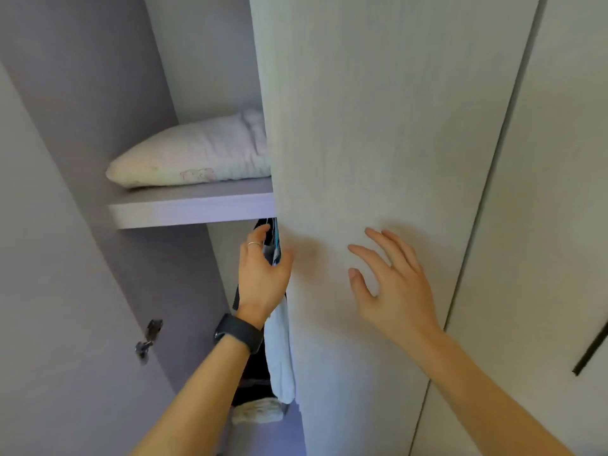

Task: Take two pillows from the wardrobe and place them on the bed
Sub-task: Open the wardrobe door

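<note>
A: Where's the pillow?
B: One pillow (pixel 194 156) lies on the upper shelf (pixel 192 210) of the wardrobe (pixel 82 103), left compartment. Its right end is cut off from view by the door (pixel 378 126). Can't see a 2nd one.
A: What's in the way?
B: That door, mostly. It covers the right part of the shelf & the space under it.
A: Hands?
B: Left hand (pixel 263 274) is at the door's left edge, just under the shelf, thumb on the front face, fingers curled round behind the edge, so it's gripping the door. Ring on one finger, dark watch (pixel 238 337) on the wrist. Right hand (pixel 391 281) is spread, fingers loose & apart, close to the door's front, holding nothing. Can't tell if the tips touch the panel.
A: Other stuff nearby?
B: Clothes (pixel 279 363) hang below the shelf, just behind the left hand: dark ones & a pale blue one. A whitish bundle (pixel 258 411) sits lower down. Metal hinge (pixel 148 340) on the left inner wall. Another closed door (pixel 543 225) to the right, w/ a dark handle (pixel 590 352) at the frame edge.
</note>
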### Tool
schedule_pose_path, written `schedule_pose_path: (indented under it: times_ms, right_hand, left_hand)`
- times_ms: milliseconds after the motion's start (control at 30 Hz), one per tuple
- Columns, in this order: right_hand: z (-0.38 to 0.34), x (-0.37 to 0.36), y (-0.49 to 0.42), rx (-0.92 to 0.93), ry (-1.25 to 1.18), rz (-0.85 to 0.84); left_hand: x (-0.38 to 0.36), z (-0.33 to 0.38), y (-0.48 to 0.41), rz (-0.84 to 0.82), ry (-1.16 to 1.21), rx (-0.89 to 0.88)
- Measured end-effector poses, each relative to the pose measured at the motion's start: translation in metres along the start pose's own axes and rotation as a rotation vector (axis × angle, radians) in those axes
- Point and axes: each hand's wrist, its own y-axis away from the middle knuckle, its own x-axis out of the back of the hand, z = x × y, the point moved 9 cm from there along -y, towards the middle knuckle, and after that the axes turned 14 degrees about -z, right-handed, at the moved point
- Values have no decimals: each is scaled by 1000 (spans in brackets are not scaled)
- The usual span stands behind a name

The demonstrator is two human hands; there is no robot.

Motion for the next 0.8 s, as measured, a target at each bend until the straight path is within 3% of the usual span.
schedule_pose_path:
  times_ms: [200,367,500,800]
  right_hand:
    - [-18,49,-91,22,93,167]
    - [-9,33,-139,-76,121,130]
    - [5,-4,-144,-137,146,101]
    - [7,-17,-139,-191,171,131]
  left_hand:
    - [32,56,-71,-13,189,-121]
    - [42,56,-107,-150,224,-142]
    - [30,30,-117,-255,222,-133]
    - [27,28,-112,-239,350,-143]
